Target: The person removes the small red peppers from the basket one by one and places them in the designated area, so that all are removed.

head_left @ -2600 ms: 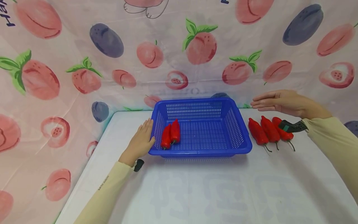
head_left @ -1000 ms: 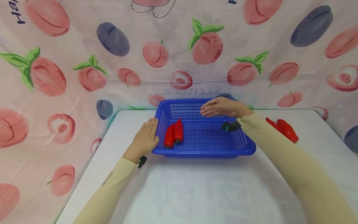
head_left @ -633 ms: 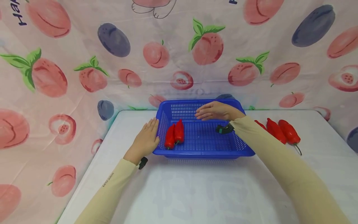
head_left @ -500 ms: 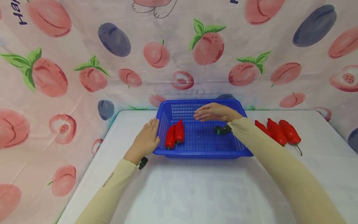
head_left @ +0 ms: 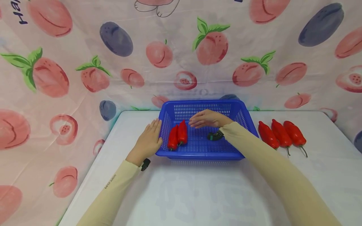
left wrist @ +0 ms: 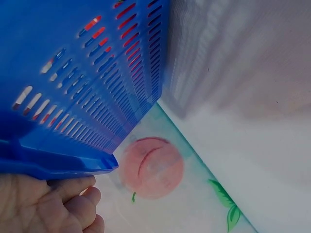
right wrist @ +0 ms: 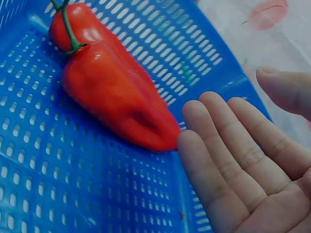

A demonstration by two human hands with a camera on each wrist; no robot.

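Observation:
A blue plastic basket (head_left: 203, 154) stands on the white table, with two red peppers (head_left: 182, 133) side by side at its left end. My left hand (head_left: 146, 139) lies along the basket's left rim, fingers straight; the left wrist view has its fingers (left wrist: 73, 206) right at the rim. Over the inside of the basket, my right hand (head_left: 207, 118) is held with fingers extended and nothing in it. In the right wrist view its fingertips (right wrist: 189, 138) are close by the pointed end of the nearer pepper (right wrist: 112, 92), and the thumb stands apart from the fingers.
To the right of the basket, three more red peppers (head_left: 281, 133) lie in a row on the table (head_left: 198, 194), stems toward the near side. A fruit-printed cloth (head_left: 215, 78) hangs behind the table and along its left side.
My right hand has come from above the peppers on the table leftward over the basket, then lower and nearer the two peppers inside. The left hand stays at the rim; the view shifts slightly.

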